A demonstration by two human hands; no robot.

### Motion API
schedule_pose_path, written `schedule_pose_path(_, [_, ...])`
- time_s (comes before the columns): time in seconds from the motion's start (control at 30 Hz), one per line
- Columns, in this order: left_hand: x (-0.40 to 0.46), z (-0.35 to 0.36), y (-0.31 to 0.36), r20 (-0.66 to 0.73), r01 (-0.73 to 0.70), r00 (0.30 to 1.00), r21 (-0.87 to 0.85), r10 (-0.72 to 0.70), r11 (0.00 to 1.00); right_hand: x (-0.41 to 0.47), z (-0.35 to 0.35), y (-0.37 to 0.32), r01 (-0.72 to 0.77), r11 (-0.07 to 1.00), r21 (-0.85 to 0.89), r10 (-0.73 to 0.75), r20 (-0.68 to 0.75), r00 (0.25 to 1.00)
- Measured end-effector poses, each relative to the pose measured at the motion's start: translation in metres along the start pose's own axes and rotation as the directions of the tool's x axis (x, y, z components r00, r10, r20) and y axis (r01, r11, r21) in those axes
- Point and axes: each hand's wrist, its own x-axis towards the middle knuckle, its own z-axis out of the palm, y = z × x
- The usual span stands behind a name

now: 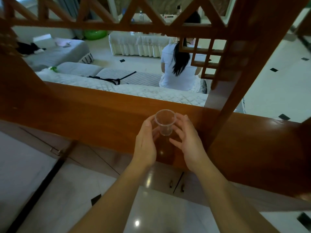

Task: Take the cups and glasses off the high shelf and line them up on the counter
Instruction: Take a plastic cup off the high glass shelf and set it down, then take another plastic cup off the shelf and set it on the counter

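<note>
While my two forearms reach up from the near edge over the pale tiled floor [70, 195], I see both hands meet at a clear plastic cup [164, 122] in the middle of the view. My left hand [146, 143] lies on the cup's left side, thumb up by the rim and the fingers [155, 133] curled round behind the clear wall, where they show through it. My right hand [188, 143] sits on the right, its fingers [176, 130] spread and bent, tips at the cup's lower part; I cannot tell whether they press on it or only hover just beside it. The cup is upright, mouth tilted a little toward me, narrow base between the two sets of fingertips. It sits over the brown wooden worktop [101, 121]; whether the base touches the wood I cannot tell. Right of the cup a wooden post [235, 91] rises, with lattice [107, 15] across the top. Farther off, through the opening, lies a quilted sofa [134, 91], a seated person [178, 68] with their back to me, and a green ball [95, 34] at the far left.
</note>
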Motion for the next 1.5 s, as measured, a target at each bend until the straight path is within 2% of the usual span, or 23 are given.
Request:
schedule_pose_path(0.2, [0.003, -0.004, -0.014, 0.011, 0.048, 0.999, 0.000, -0.048, 0.999, 0.000, 0.002, 0.014, -0.045, 0.999, 0.029, 0.047, -0.041, 0.998])
schedule_pose_path(0.77, [0.003, -0.024, -0.029, 0.256, 0.126, 0.955, 0.102, -0.148, 0.987, -0.004, 0.025, 0.039, -0.089, 0.990, 0.107, 0.115, -0.274, 0.955])
schedule_pose_path(1.0, [0.010, -0.034, -0.028, 0.256, 0.195, 0.945, 0.063, -0.205, 0.979, -0.010, 0.031, 0.037, -0.073, 0.988, 0.135, 0.116, -0.350, 0.929])
schedule_pose_path(1.17, [0.016, -0.035, -0.018, 0.172, 0.243, 0.955, 0.001, -0.240, 0.970, -0.018, 0.034, 0.026, -0.020, 0.993, 0.117, 0.071, -0.452, 0.889])
schedule_pose_path(1.4, [0.015, -0.030, 0.026, 0.155, 0.119, 0.982, -0.063, -0.108, 0.991, -0.037, 0.035, -0.008, 0.131, 0.991, 0.028, -0.099, -0.507, 0.856])
schedule_pose_path(1.5, [0.010, -0.025, 0.063, 0.194, 0.104, 0.978, -0.140, -0.076, 0.985, -0.049, 0.033, -0.030, 0.205, 0.979, 0.009, -0.173, -0.506, 0.845])
